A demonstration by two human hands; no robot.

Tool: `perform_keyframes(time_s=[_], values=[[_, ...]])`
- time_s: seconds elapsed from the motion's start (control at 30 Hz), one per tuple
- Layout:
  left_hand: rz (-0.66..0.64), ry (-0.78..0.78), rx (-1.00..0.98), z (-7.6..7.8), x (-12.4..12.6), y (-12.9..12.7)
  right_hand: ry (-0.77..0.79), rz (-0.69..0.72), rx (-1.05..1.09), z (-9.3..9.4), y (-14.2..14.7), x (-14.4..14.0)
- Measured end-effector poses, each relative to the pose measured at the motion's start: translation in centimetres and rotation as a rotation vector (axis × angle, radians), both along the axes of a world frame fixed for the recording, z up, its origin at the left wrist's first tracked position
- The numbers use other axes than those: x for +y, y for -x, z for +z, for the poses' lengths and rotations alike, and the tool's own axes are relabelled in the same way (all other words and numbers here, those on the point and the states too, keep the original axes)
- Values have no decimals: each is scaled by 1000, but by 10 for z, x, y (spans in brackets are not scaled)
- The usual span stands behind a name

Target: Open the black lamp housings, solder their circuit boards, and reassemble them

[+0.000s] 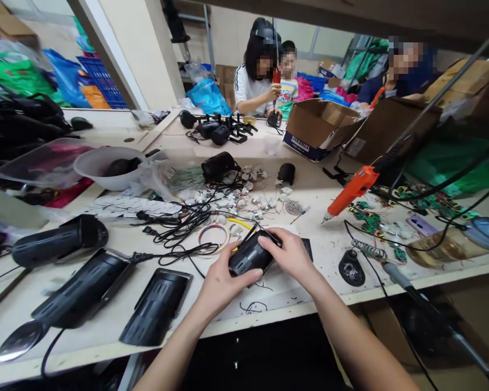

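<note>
Between both hands, just over the front of the bench, is a black slotted cylindrical housing (250, 255) with a cable at its far side. My left hand (224, 277) grips its left end, thumb along the near side. Around its right end my right hand (287, 250) is closed, thumb on top. Left of them lies a similar slotted black housing (157, 307), and farther left a longer black lamp-like unit (81, 288) with a round lens at its end. Behind the hands are a roll of tape (212, 236) and a bundle of black cables (183, 228).
An orange electric screwdriver (352, 190) hangs at right above green circuit boards (367, 217). A soldering iron (399, 274) rests in a coil holder at the right front. A white bowl (106, 168) and a cardboard box (321, 127) stand farther back. Other people work across the bench.
</note>
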State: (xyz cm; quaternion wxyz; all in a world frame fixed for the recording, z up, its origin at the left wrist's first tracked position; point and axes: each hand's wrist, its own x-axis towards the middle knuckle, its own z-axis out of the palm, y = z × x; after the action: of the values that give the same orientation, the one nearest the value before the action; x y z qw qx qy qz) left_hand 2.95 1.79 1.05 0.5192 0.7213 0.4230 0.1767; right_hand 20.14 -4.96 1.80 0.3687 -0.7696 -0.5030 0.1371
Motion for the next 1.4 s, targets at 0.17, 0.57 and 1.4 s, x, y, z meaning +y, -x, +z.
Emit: perform_keyframes(time_s=[0.17, 0.57, 1.4], values=[[-33, 37, 68, -11, 1, -7, -52, -53, -134, -3, -3, -10], [12, -20, 103, -11, 6, -11, -106, 339, -295, -51, 50, -73], [195, 99, -97, 24, 15, 16, -95, 240, -334, -56, 54, -65]])
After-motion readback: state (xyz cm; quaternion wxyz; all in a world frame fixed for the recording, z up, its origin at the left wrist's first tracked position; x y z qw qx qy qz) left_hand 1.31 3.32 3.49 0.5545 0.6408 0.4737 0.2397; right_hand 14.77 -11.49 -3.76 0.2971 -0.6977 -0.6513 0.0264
